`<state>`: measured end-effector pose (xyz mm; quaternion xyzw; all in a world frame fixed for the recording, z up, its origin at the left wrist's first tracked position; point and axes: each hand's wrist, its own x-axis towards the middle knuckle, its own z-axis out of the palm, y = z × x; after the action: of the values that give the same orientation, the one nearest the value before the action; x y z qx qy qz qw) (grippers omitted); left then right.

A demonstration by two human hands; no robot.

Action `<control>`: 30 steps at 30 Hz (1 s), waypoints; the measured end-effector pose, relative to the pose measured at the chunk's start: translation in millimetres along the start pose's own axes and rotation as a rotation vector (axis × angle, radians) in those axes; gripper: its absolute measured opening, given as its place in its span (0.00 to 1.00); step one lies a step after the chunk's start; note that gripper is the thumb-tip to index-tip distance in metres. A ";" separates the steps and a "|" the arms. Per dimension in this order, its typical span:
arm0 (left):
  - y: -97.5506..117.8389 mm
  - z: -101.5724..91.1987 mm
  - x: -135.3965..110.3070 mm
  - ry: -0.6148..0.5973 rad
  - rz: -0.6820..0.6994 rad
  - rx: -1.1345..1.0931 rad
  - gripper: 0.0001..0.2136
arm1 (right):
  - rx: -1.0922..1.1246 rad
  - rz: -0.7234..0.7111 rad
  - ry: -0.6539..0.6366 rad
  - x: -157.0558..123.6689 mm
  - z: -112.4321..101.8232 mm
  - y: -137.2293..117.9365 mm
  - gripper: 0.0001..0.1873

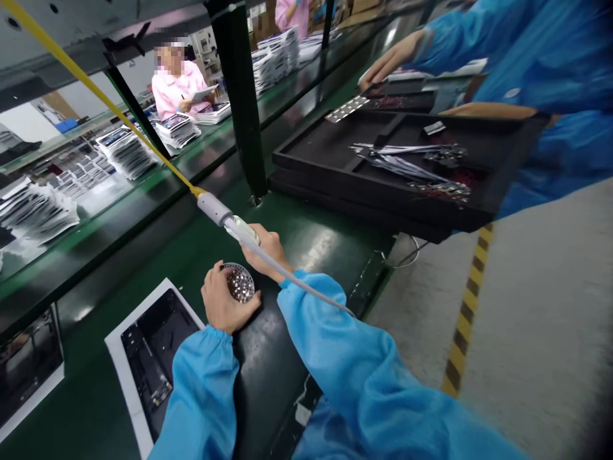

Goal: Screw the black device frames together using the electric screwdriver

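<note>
My left hand [221, 301] curls around a small round dish of shiny screws [239, 282] on the green belt, fingers closed on its rim. My right hand [267, 250] grips a white electric screwdriver [242, 231] just beyond the dish; its grey cord runs back over my blue sleeve and a yellow cable [96, 92] rises from its top. An open black device chassis [154, 348] on a white sheet lies left of my left forearm.
A black tray [335, 169] with metal parts sits at the belt's right end, where a co-worker in blue [527, 57] reaches with one hand [390, 62]. A black post [242, 96] stands behind. Stacks of parts [127, 153] and a person in pink [177, 83] are across the line.
</note>
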<state>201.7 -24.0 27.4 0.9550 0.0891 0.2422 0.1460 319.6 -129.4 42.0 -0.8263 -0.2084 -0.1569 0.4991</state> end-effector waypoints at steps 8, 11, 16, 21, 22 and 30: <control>-9.5 5.2 2.5 0.084 0.031 0.031 0.29 | 0.060 -0.084 0.020 -1.0 2.6 6.6 0.17; -13.9 4.8 14.9 0.022 0.000 0.047 0.30 | 0.060 -0.045 0.050 0.9 5.9 8.6 0.17; -19.6 0.9 46.2 -0.193 -0.108 0.115 0.30 | 0.064 -0.058 -0.046 0.2 11.2 2.0 0.21; -24.0 -4.4 67.3 -0.368 -0.167 0.193 0.33 | 0.043 -0.086 0.019 9.2 18.8 -1.2 0.25; -25.6 -8.2 70.0 -0.394 -0.184 0.188 0.34 | 0.048 -0.090 0.019 10.6 19.2 -1.5 0.26; -57.9 -44.0 60.1 -0.532 -0.110 0.311 0.18 | 0.061 -0.063 -0.088 13.6 16.1 -5.1 0.25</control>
<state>226.5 55.4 71.9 0.9895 0.1353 -0.0410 0.0293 329.6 -110.4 45.0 -0.8099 -0.2609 -0.1298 0.5091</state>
